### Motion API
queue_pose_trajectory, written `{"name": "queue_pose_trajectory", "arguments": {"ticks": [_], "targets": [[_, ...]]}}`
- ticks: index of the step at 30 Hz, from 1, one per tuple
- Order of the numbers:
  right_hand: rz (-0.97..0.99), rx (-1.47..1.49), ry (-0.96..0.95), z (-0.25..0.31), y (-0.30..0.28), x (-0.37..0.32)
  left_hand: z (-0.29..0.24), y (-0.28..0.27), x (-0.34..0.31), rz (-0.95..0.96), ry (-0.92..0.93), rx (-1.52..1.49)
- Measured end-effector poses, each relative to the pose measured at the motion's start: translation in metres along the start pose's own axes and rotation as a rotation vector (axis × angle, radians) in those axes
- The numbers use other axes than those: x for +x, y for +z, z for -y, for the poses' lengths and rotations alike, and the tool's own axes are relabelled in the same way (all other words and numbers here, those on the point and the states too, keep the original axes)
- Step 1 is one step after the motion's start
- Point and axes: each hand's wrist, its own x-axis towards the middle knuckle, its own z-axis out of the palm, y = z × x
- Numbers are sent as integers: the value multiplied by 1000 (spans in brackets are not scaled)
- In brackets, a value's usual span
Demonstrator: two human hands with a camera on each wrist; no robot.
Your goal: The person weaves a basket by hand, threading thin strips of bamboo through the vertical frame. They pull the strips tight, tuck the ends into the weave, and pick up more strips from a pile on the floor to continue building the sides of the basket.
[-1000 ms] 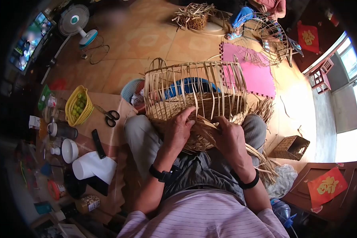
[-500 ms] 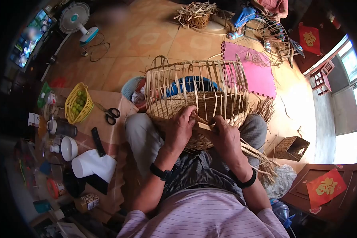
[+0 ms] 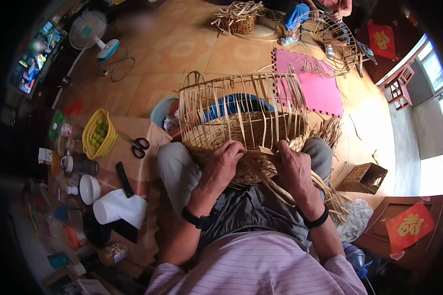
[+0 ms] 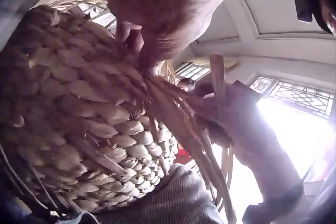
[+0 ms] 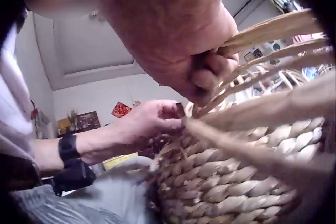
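A half-woven basket (image 3: 216, 133) rests between the knees, its upper part bare upright stakes. On its near side the left hand (image 3: 221, 164) pinches strands at the weave; the left wrist view shows this hand (image 4: 163, 19) with fingertips at the woven wall (image 4: 79, 119). To its right, the right hand (image 3: 294, 169) has its fingers curled round flat strips (image 3: 275, 189) that trail down beside the right knee. In the right wrist view that hand (image 5: 173, 40) grips a pale strip (image 5: 273, 29), and the left hand (image 5: 142, 124) pinches at the basket's edge.
At left, a low table (image 3: 133, 128) holds scissors (image 3: 140, 147), a yellow basket of green fruit (image 3: 99, 133), a white bowl (image 3: 89, 190) and jars. A small woven basket (image 3: 363, 178) lies on the floor at right. Another person (image 3: 330, 7) sits beyond a pink mat (image 3: 307, 83).
The right hand has moved slightly right and up, away from the left hand, and the strips below it now hang in a wider loop. The left hand stays at the weave.
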Motion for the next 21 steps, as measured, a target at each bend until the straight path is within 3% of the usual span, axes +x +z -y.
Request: {"name": "queue_pose_trajectory", "arguments": {"ticks": [6,9,11,14,18,21], "targets": [[76,50,39,-12,8,-13,2,-3,3,75,-21,84],[115,62,76,-17,8,-12,-5,-2,4,42,-160,17],[125,76,73,-16,4,-9,2,1,4,40,-116,-55],[81,140,103,-24,-4,-9,4,-3,7,39,-35,-105],[-230,-125,-101,5,-42,-9,13,-11,12,173,-36,-39],[-65,23,-61,28,-42,-28,12,-15,18,209,-63,-82]]}}
